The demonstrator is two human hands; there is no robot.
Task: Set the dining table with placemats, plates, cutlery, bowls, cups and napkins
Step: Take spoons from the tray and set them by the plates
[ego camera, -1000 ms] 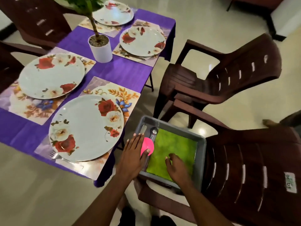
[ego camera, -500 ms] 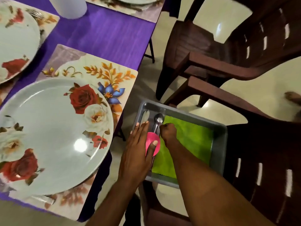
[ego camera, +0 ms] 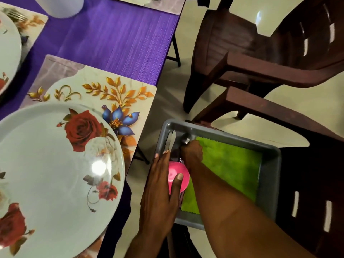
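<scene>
on the brown chair [ego camera: 307,192] sits a grey tray [ego camera: 270,175] with a green napkin [ego camera: 229,164] and cutlery [ego camera: 171,140]. left hand [ego camera: 160,190] lies flat, fingers straight, thumb on a pink bowl [ego camera: 179,178]. right hand [ego camera: 192,153] curls round a spoon [ego camera: 186,139].

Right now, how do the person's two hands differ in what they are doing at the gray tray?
The left hand lies flat with straight fingers, its thumb against the pink bowl; the right hand is curled round the spoon. The left hand sits at the tray's near left edge; the right hand reaches further in, beside the green napkin. Both are inside the tray.
</scene>
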